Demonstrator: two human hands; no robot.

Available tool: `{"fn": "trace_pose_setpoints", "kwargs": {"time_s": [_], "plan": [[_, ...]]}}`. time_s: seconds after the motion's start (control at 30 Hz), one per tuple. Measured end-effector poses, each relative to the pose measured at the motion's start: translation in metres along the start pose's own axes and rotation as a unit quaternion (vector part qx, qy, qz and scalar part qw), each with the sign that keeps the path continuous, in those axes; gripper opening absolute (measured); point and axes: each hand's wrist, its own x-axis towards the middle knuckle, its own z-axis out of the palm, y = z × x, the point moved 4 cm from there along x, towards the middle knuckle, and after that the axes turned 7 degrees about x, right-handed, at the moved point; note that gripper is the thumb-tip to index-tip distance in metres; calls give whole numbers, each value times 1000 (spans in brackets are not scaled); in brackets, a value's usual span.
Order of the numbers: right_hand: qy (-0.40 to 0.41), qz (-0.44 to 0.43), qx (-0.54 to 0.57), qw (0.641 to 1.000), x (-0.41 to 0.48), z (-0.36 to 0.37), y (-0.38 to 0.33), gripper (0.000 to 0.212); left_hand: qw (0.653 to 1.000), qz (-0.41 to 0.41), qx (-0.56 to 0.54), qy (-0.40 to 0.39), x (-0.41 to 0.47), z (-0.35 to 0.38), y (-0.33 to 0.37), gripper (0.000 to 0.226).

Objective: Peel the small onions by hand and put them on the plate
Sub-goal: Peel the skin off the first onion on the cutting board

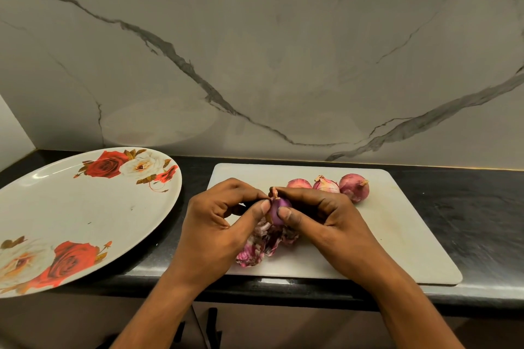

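I read the scene outward from the near edge. Just nearer than the grips, loose purple skins (263, 246) lie heaped on the white cutting board (397, 235). The left grip (215, 224), a bare hand, pinches the small onion (279, 208) with thumb and fingertips on its left side. The right grip (326, 221) pinches its right side, thumb in front and fingers curled over the stem end. The onion shows glossy purple between them, over the board. Just beyond the right grip, three unpeeled onions (326, 185) sit in a row on the board. Well left of the left grip, the rose-patterned plate (85, 221) rests on the black tabletop (467, 207). A marble wall (255, 51) stands farthest back.
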Motion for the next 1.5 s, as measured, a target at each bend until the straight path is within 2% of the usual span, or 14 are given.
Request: {"fn": "trace_pose_setpoints", "kwargs": {"time_s": [0.23, 0.43, 0.57, 0.77, 1.03, 1.23, 1.33, 1.43, 1.5], "plan": [[31, -5, 27, 999, 0, -2, -1, 34, 1000, -30, -1, -5, 0, 2, -2, 15], [79, 3, 95, 992, 2, -9, 3, 31, 998, -65, 0, 4, 0, 1, -6, 22], [88, 12, 125, 988, 3, -11, 6, 34, 997, -81, 1, 15, -1, 0, -7, 18], [91, 14, 148, 985, 4, -12, 10, 27, 993, -112, 1, 26, -3, -1, -9, 5], [126, 15, 162, 979, 2, -18, 14, 32, 988, -148, -4, 51, -4, -3, -15, 6], [147, 26, 185, 971, 4, -20, 16, 27, 983, -165, -23, 82, -3, -5, -18, 8], [145, 27, 192, 970, 4, -19, 15, 22, 984, -158, -22, 80, -3, -6, -16, 7], [120, 25, 149, 981, 3, -15, 12, 24, 990, -127, -26, 61, -2, -5, -13, 5], [98, 16, 111, 989, 3, -10, 9, 27, 994, -97, -31, 42, -1, -4, -7, 14]]}}
